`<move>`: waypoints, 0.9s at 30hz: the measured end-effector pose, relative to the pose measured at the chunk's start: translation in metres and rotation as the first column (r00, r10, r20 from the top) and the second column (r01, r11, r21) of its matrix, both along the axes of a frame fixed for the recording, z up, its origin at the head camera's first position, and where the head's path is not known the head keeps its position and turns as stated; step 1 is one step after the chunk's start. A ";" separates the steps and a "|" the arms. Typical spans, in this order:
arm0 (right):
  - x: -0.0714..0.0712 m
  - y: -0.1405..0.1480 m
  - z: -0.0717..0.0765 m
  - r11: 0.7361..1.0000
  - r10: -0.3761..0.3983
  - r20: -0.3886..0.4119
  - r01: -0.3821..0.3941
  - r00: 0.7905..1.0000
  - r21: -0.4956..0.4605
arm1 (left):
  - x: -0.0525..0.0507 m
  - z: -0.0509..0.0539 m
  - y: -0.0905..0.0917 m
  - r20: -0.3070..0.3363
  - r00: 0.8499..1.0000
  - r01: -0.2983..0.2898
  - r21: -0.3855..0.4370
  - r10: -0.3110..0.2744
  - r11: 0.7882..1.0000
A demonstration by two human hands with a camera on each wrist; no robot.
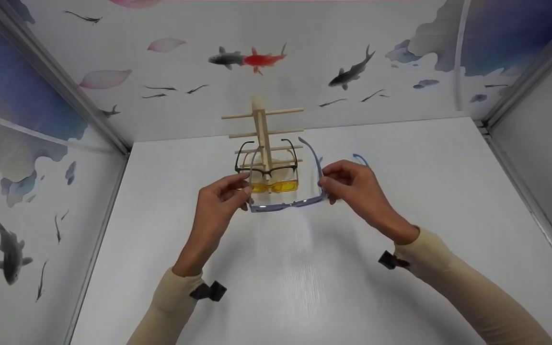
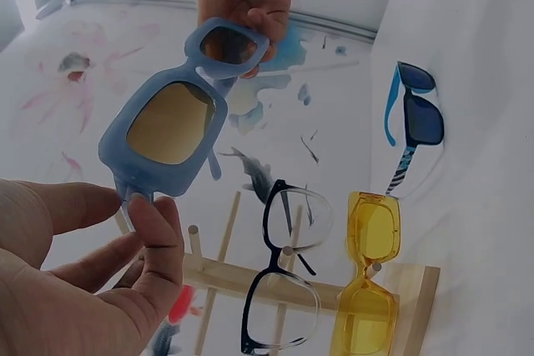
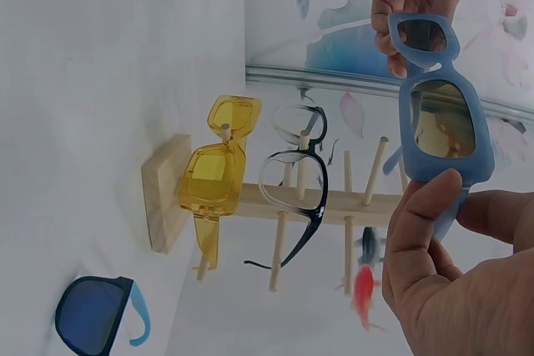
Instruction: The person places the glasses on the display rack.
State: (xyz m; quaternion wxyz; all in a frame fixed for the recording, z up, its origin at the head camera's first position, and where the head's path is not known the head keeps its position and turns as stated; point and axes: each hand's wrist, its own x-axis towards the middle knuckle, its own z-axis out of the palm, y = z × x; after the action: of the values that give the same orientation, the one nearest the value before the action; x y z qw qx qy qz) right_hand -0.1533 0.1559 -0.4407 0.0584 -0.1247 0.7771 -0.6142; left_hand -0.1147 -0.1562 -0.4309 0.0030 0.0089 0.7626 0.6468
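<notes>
Both hands hold a pair of light-blue sunglasses [image 1: 276, 208] in front of a wooden display stand [image 1: 260, 125]. My left hand [image 1: 218, 199] pinches one temple arm near its hinge. The other temple is pinched by my right hand [image 1: 360, 191], also close to the hinge. In the left wrist view the thick blue frame [image 2: 185, 74] has brownish lenses, and its temples are unfolded. Black-and-clear glasses [image 3: 315, 135] hang on the stand's pegs. Beneath them, nearest the base, sit yellow glasses [image 3: 240, 139].
Dark-lensed sunglasses with bright-blue temples [image 2: 424, 114] lie on the white table [image 1: 285, 287], mostly behind my right hand in the head view. The stand's upper pegs [image 1: 285, 111] carry no glasses. Walls printed with fish [image 1: 350, 72] enclose the back and sides.
</notes>
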 end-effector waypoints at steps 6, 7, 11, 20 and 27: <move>-0.005 -0.006 0.000 1.000 -0.002 0.025 0.002 1.000 -0.012 | -0.001 0.003 -0.005 -0.008 1.000 -0.001 -0.002 0.001 1.000; -0.005 -0.007 0.001 1.000 -0.003 0.027 0.003 1.000 -0.013 | -0.002 0.003 -0.006 -0.010 1.000 0.000 -0.001 0.000 1.000; -0.010 -0.010 0.002 1.000 -0.001 0.026 0.002 1.000 -0.020 | -0.004 0.005 -0.009 -0.019 1.000 -0.003 -0.003 0.003 1.000; -0.017 -0.019 0.008 1.000 0.008 0.066 -0.006 0.998 -0.021 | -0.012 0.009 -0.017 0.005 1.000 -0.016 0.015 0.016 1.000; -0.025 -0.024 0.009 0.998 0.031 0.052 -0.028 0.998 -0.051 | -0.020 0.009 -0.022 0.021 0.999 -0.028 0.030 0.027 0.999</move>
State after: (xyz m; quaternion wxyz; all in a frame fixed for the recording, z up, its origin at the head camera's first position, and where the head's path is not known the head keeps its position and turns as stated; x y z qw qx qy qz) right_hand -0.1783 0.1319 -0.4321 0.0848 -0.1212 0.7578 -0.6355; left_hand -0.1344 -0.1777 -0.4217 0.0018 -0.0084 0.7527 0.6583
